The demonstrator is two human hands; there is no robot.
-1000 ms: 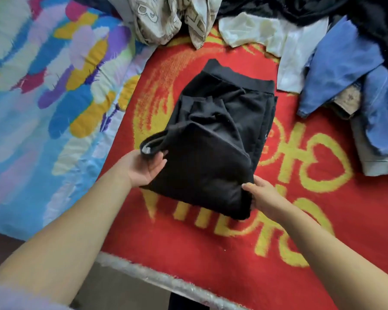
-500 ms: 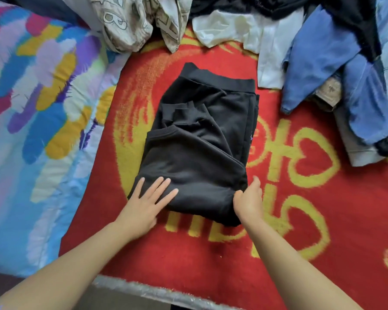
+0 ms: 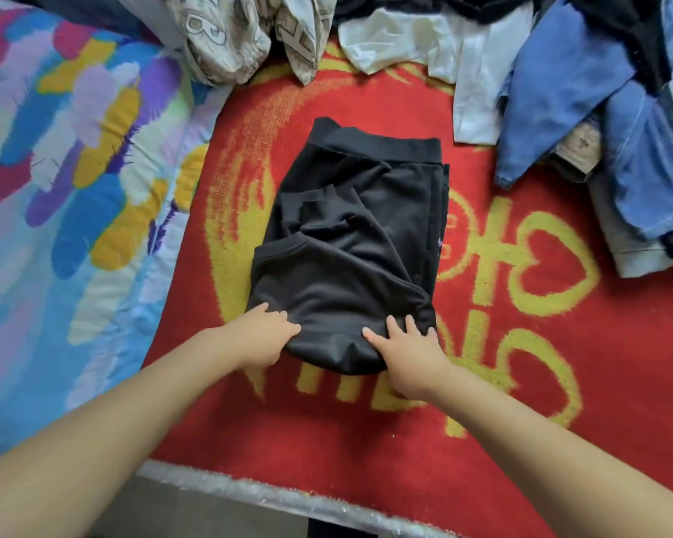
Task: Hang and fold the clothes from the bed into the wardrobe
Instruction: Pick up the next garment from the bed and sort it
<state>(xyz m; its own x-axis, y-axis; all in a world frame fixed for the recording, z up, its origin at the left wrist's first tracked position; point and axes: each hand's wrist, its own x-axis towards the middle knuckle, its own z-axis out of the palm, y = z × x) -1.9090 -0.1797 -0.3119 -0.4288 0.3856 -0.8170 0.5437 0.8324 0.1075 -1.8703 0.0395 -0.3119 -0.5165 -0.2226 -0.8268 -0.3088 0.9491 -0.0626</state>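
Note:
A folded black garment [image 3: 350,258] lies on the red blanket [image 3: 502,363], with its waistband at the far end. My left hand [image 3: 263,337] is at its near left corner, and the fingers curl into the fabric edge. At the near right corner my right hand [image 3: 405,349] has its fingers dug into the top of the cloth and its thumb spread to the left. The fabric bunches between the two hands. No wardrobe is in view.
A heap of clothes runs along the far side: a beige printed piece [image 3: 226,36], a white shirt [image 3: 455,56], blue denim [image 3: 583,106] and dark items. A multicoloured quilt [image 3: 67,180] covers the left. The bed's edge [image 3: 288,502] is just below my forearms.
The raised left flap came down flat onto the garment. My left hand went from lying flat on the cloth to curling at the near edge, and my right hand moved onto the near right corner.

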